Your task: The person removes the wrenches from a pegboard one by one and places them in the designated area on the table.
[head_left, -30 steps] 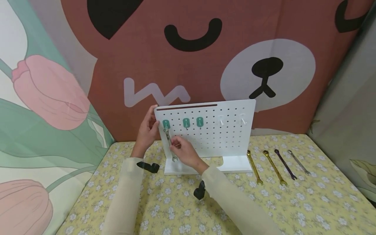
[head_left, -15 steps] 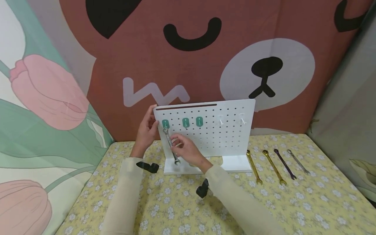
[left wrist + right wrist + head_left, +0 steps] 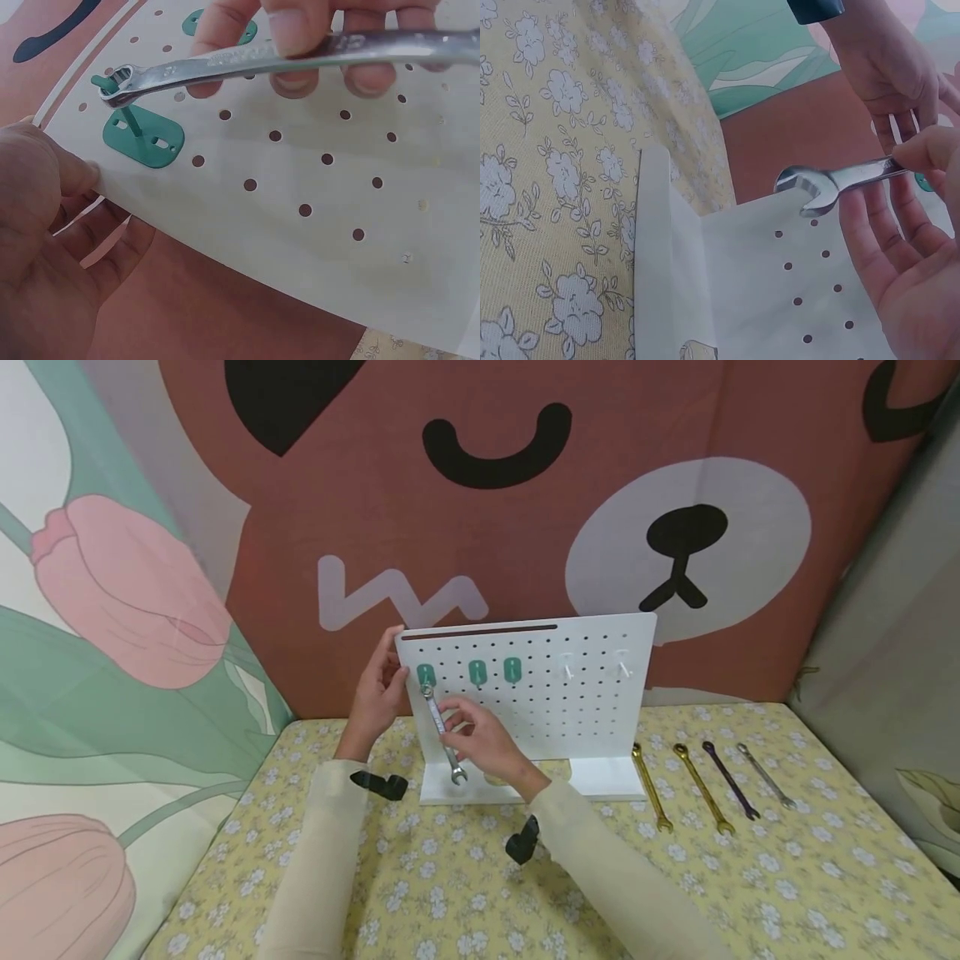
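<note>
My left hand (image 3: 372, 697) grips the left edge of an upright white pegboard (image 3: 536, 718). A silver combination wrench (image 3: 437, 716) is pinched between the thumb and fingers of my right hand (image 3: 486, 745), in front of the board. Its ring end sits around the peg of the leftmost green hook (image 3: 156, 144), as the left wrist view shows. The wrench slants down to the right, and its open-jawed end (image 3: 814, 191) points away from the board's face in the right wrist view. My right fingertips lie behind the shaft, on the board side.
Two more green hooks, one at the middle left (image 3: 477, 672), and two clear hooks, one at the far right (image 3: 623, 664), line the board. Right of it lie two gold wrenches (image 3: 701, 789), a purple wrench (image 3: 731, 781) and a silver wrench (image 3: 765, 775) on the flowered tablecloth (image 3: 750, 893).
The wrench's lower end has swung to the right and out from the board, while its ring end stays at the hook. My right hand has shifted slightly right; the left keeps its hold.
</note>
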The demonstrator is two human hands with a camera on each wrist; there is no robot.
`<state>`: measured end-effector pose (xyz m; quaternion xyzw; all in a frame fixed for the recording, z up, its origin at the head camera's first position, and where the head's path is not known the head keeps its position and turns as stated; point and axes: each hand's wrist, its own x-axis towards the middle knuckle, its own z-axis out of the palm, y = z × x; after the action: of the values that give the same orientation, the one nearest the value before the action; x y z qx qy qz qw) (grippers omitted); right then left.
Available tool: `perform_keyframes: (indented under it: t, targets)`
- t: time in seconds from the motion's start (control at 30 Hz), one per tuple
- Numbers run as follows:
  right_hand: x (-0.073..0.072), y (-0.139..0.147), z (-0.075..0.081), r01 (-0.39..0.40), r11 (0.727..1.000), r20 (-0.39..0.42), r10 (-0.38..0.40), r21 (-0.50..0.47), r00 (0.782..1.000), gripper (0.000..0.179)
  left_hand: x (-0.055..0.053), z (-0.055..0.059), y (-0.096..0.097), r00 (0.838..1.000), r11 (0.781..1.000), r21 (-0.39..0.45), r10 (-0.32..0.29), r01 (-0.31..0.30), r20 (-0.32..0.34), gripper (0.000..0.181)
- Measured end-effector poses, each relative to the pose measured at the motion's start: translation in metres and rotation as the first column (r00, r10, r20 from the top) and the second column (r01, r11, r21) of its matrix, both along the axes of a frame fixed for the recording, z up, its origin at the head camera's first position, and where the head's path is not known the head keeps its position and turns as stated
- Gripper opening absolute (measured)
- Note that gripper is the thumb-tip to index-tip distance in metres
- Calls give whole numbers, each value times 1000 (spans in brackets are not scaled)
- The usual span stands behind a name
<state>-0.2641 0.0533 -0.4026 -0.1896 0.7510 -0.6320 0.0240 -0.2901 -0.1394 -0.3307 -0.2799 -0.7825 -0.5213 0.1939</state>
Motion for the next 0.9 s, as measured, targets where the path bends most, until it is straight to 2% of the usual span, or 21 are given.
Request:
perform_keyframes:
  t: [0.23,0.47,0.67,0.9]
  targets:
    - [-1,0,1,-7,1000,5,7,-15,1000,38,-1,-2,0,1000,1000,7,-10,10,1,57]
    - [-1,-2,9,-66,996,11,67,-68,998,41,-3,0,0,999,999,13,-32,32,-4,56]
    - [2,1,14,-72,994,8,73,-81,997,41,-4,0,1,1000,1000,6,-28,28,-6,55]
    - [5,8,11,-93,991,6,94,-92,996,42,-1,1,0,1000,1000,1,-14,14,22,54]
